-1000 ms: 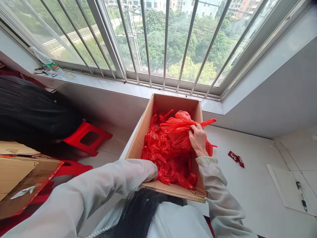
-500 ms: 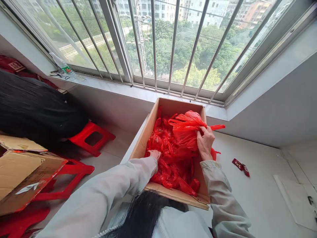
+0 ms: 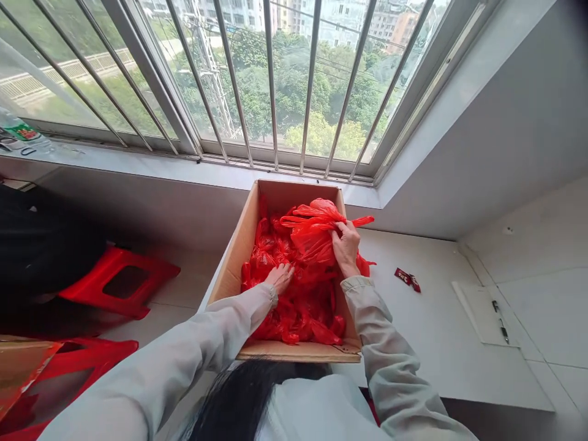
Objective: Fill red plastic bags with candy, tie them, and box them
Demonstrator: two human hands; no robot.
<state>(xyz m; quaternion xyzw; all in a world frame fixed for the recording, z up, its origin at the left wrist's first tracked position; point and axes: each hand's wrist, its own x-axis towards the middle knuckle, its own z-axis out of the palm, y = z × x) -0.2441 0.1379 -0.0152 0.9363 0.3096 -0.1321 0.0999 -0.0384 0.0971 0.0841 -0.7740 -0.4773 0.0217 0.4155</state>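
A cardboard box [image 3: 234,263] below the window holds several tied red plastic bags [image 3: 294,318]. My right hand [image 3: 345,244] is closed around the gathered neck of one red bag [image 3: 312,236], above the box's right side, with the tied ends sticking out to the right. Over the middle of the pile, my left hand [image 3: 280,278] has its fingers spread and rests on or just above the bags; contact is hard to tell. Nothing shows in its grasp.
The box stands on a white table [image 3: 413,331], with small dark red packets [image 3: 407,279] and pens [image 3: 504,334] on the right. Red stools [image 3: 124,282] and another cardboard box [image 3: 22,367] are at left. A bottle [image 3: 18,131] lies on the sill.
The view has swung right, so the scene sits further left. My left hand has moved from the box's left side toward the middle of the bags. My right hand still holds its bag.
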